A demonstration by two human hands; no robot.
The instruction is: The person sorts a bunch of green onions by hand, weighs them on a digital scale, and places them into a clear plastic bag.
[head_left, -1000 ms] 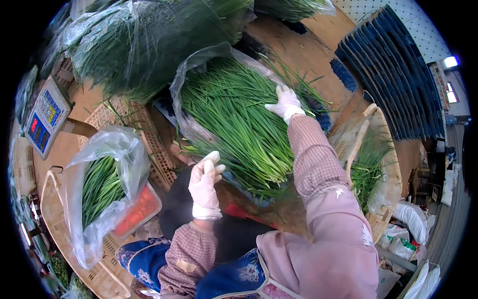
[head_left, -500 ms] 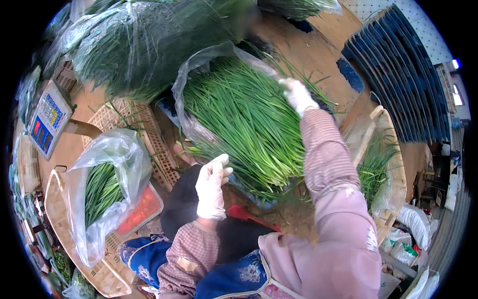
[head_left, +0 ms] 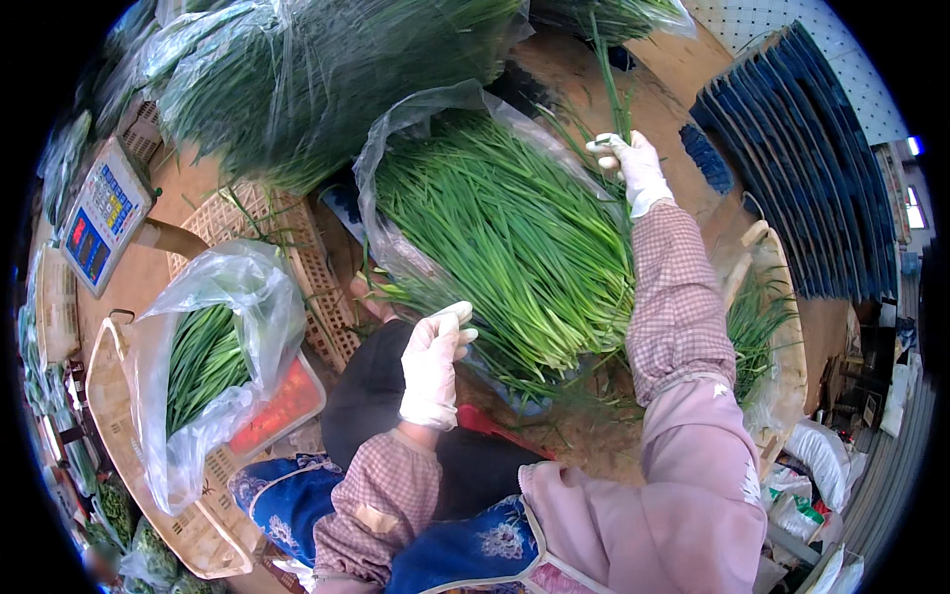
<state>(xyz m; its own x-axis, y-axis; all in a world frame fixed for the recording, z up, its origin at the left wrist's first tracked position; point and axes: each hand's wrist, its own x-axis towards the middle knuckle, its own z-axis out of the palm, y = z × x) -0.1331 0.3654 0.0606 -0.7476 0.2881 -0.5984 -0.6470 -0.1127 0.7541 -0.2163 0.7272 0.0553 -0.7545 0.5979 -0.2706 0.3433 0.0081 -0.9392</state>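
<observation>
While the right hand [head_left: 640, 166] pinches some leaves [head_left: 613, 94] by the right side of the bag [head_left: 445, 96], and the left hand [head_left: 432, 371], its fingers half open and empty, hangs near the pile [head_left: 495, 228] inside it, those leaves could slip if that grip gets loose.

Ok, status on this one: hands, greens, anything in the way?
Right hand gripping a few green stalks; left hand half-curled, nothing visible in it. Greens pile in open clear bag. Nothing visibly blocking either hand.
</observation>
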